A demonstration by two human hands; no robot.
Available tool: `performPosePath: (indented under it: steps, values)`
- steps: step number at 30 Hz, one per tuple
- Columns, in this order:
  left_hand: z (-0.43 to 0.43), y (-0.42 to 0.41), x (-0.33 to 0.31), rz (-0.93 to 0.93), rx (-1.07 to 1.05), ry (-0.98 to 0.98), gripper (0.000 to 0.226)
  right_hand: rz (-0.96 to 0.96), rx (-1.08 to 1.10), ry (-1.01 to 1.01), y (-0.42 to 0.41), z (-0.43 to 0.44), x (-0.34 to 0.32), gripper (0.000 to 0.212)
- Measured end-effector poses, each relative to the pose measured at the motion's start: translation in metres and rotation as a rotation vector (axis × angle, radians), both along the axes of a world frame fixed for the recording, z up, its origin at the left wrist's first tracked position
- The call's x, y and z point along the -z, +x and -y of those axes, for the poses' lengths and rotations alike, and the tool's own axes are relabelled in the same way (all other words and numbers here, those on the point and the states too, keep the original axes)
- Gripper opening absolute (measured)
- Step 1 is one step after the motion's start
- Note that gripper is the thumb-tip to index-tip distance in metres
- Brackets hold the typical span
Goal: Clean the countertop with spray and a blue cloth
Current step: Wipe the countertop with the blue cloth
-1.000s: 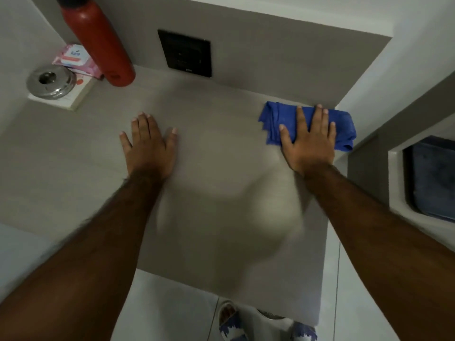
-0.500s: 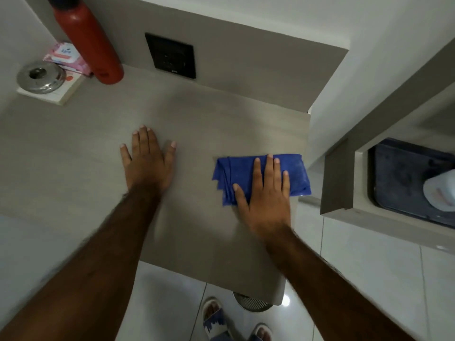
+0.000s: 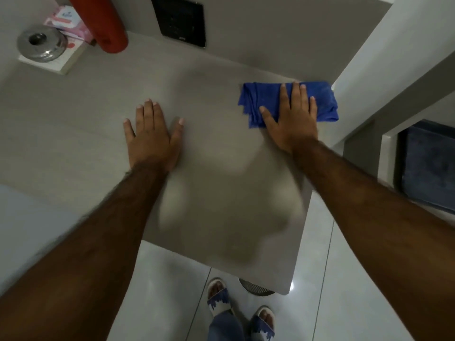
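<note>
A folded blue cloth [image 3: 261, 102] lies on the grey countertop [image 3: 98, 114] at its far right corner, close to the back wall. My right hand [image 3: 291, 119] presses flat on the cloth with fingers spread over it. My left hand [image 3: 152, 139] rests palm down on the bare countertop, left of the cloth and apart from it. No spray bottle is visible.
A red bottle [image 3: 103, 20] stands at the back left, beside a pink packet [image 3: 66, 20] and a round metal lid [image 3: 40, 44] on a white box. A black wall panel [image 3: 182, 19] sits above the counter. A white wall bounds the right side. My sandalled feet [image 3: 219, 299] show below.
My right hand has slid the cloth from the counter's near right area back to the far right corner. My left hand has stayed planted in place.
</note>
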State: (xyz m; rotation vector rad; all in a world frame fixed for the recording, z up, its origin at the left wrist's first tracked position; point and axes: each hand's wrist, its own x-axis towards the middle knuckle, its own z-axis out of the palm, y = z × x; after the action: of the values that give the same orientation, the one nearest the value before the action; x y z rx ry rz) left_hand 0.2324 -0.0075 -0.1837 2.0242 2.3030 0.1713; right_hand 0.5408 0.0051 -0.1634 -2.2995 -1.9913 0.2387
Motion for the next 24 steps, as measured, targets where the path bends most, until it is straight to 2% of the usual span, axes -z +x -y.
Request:
performPosePath:
  steps: [4, 11, 17, 21, 24]
  values:
    - [0.006, 0.004, -0.010, 0.008, -0.004, -0.031, 0.086, -0.035, -0.016, 0.008, -0.009, 0.043, -0.002, 0.083]
    - [0.015, 0.010, -0.019, 0.000, -0.020, -0.086, 0.081, -0.021, -0.046, 0.056, -0.043, 0.185, 0.003, 0.082]
    - [0.059, 0.020, -0.020, 0.003, -0.010, -0.084, 0.076, -0.002, -0.140, -0.030, -0.072, 0.295, 0.006, 0.082]
    - [0.079, 0.011, -0.018, -0.012, 0.093, -0.080, 0.073, -0.018, -0.154, -0.028, -0.078, 0.308, 0.004, 0.083]
    - [0.089, -0.018, -0.015, -0.005, -0.063, -0.067, 0.076, -0.038, -0.227, -0.021, -0.070, 0.282, 0.006, 0.084]
